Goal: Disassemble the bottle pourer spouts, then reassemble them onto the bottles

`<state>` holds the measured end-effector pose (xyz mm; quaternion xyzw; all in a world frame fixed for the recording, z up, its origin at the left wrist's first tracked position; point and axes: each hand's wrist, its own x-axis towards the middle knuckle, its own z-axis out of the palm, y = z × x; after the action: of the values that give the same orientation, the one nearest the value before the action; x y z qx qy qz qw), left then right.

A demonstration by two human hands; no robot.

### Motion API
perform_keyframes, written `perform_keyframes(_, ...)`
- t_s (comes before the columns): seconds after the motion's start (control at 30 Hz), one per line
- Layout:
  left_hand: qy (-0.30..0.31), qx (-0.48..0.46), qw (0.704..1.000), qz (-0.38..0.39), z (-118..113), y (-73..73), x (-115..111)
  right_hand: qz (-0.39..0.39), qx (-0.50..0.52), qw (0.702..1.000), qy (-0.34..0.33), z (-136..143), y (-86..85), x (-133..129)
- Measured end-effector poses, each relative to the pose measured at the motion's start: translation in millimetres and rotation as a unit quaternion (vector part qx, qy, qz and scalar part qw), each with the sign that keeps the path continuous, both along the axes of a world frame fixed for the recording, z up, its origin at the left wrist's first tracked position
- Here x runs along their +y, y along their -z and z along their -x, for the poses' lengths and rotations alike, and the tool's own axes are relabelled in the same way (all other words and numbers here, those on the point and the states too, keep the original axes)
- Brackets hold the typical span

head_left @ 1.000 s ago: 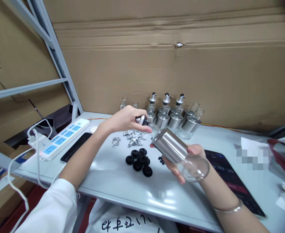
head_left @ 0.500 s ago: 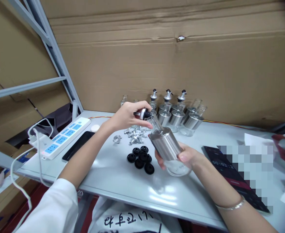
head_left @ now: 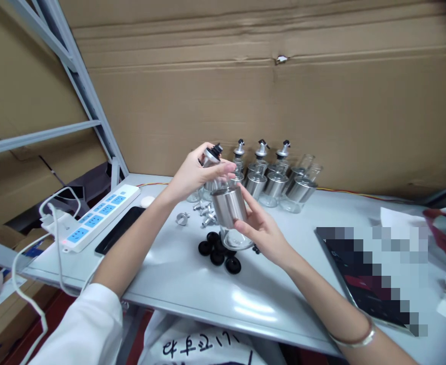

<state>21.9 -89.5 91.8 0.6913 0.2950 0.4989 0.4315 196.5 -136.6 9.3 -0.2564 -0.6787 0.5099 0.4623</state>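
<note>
From where I stand, the bottle is just below the left hand and a touch to its right, over the bench. The left grip pinches a pourer, its black stopper end tilted up and rightward, away from the bottle's mouth. The right hand wraps the steel sleeve; the left is nearer the neck, though I can't tell if it touches. The bottle's long axis runs near upright, mouth up, leaning slightly left.
</note>
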Motion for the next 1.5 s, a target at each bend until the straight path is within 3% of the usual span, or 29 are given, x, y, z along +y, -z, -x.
perform_keyframes(0.1,-0.020,0.005,1.000,-0.008,1,1.7,3,-0.008,-0.006,0.999,0.033,1,2.1,2)
perform_keyframes(0.23,-0.072,0.018,0.994,-0.076,0,-0.1,2,-0.040,-0.037,0.997,0.054,2,5.1,5)
perform_keyframes(0.4,-0.180,0.024,0.968,-0.172,3,-9.2,1,-0.090,-0.023,0.982,0.166,-10,4.2,12)
perform_keyframes(0.53,-0.237,0.015,0.950,-0.203,14,-7.8,15,-0.097,-0.006,0.970,0.222,-25,-0.3,19)
perform_keyframes(0.73,-0.254,0.008,0.950,-0.182,20,4.8,41,-0.090,0.015,0.968,0.234,-33,-4.2,22)
perform_keyframes(1.13,-0.282,0.066,0.933,-0.215,13,28.9,60,-0.094,0.008,0.975,0.200,-31,-5.3,19)
perform_keyframes(1.5,-0.273,0.118,0.939,-0.175,3,57.4,80,-0.082,0.012,0.980,0.182,-31,-4.7,18)
